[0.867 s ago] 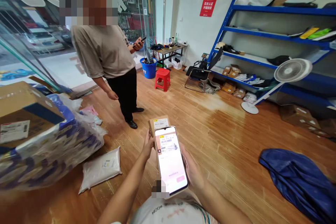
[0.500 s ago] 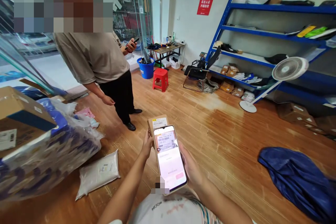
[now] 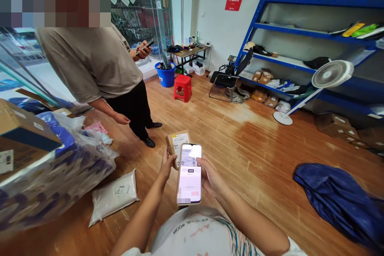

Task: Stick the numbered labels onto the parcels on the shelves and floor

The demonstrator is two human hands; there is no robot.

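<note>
My left hand [image 3: 167, 164] grips a small cardboard box [image 3: 177, 139] by its left side, thumb on the front. A white shipping label with a barcode covers the box's face. In front of it, a smartphone [image 3: 189, 184] with a lit, mostly white screen is held by my right hand [image 3: 211, 176]. My right thumb lies over the upper right part of the screen, and the fingers wrap behind the phone. The phone hides the lower right of the box. Its screen shows a camera picture at the top and a small dark message below.
To the left stands a person [image 3: 99, 60] holding a phone. A plastic-wrapped pile with a carton [image 3: 27, 128] and a white parcel bag [image 3: 115, 196] are at left. Farther off are a red stool [image 3: 182, 88], a fan [image 3: 331, 75], blue shelves [image 3: 288, 30] and a blue sheet [image 3: 336, 204].
The phone has straightened and moved slightly lower, uncovering more of the box label. My right thumb has come onto the screen. A dark message has appeared there. The other person appears farther left.
</note>
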